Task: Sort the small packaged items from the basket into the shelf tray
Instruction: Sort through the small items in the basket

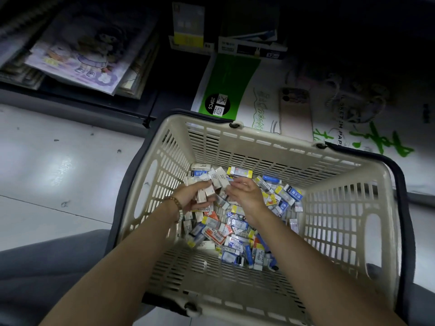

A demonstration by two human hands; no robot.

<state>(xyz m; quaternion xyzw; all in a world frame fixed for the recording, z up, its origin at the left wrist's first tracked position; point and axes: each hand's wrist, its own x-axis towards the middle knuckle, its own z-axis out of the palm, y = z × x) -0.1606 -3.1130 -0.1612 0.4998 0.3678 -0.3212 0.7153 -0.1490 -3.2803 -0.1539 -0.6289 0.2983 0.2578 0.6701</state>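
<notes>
Littering basket [259, 140] (its floor): packets [235, 231].

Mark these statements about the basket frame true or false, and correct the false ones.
1. The left hand holds several white boxes. True.
2. The basket is empty. False: many small boxes lie on its floor.
3. A phone lies beyond the basket. True.
4. Bracelets sit on the right wrist. False: they are on the left wrist.
5. The right hand is inside the basket. True.
</notes>
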